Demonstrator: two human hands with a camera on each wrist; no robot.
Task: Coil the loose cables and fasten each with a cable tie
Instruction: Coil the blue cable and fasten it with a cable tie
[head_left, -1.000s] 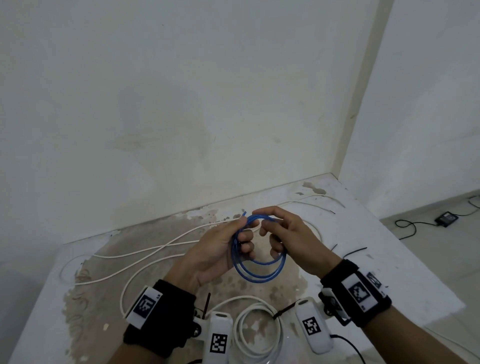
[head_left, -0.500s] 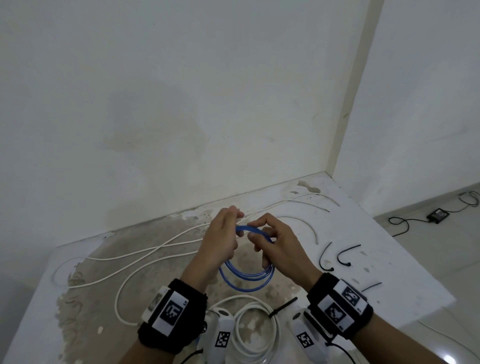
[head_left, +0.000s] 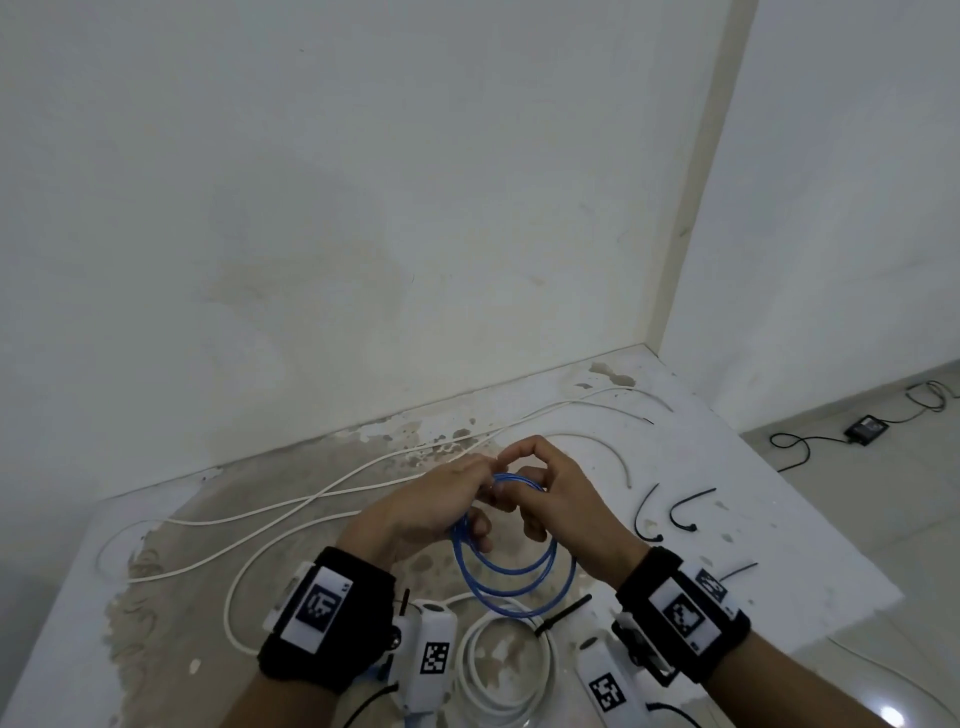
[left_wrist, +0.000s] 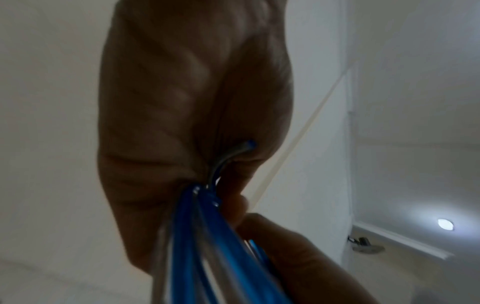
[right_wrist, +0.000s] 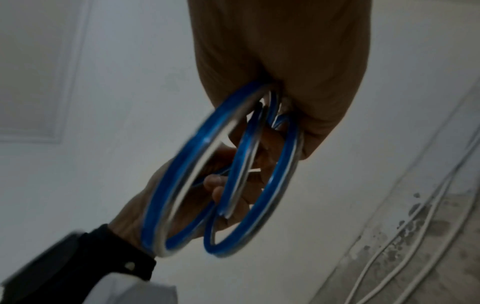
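Note:
A blue cable (head_left: 511, 574) wound into a small coil of about three loops hangs above the table between my hands. My left hand (head_left: 452, 499) grips the top of the coil, its fingers curled round the strands (left_wrist: 202, 216). My right hand (head_left: 540, 493) pinches the same top section from the right, with the blue loops (right_wrist: 233, 174) hanging below it. The cable's free end (left_wrist: 249, 144) pokes out by my left palm. Black cable ties (head_left: 685, 512) lie on the table to the right of my hands.
A long loose white cable (head_left: 291, 514) snakes over the stained white table (head_left: 779, 545). A coiled white cable (head_left: 511, 670) with a black tie lies at the near edge. Walls close the back and right; a black adapter (head_left: 865, 428) lies on the floor.
My hands have drawn closer at the top of the blue coil. The left hand has turned its back upward, and the loops hang lower and looser.

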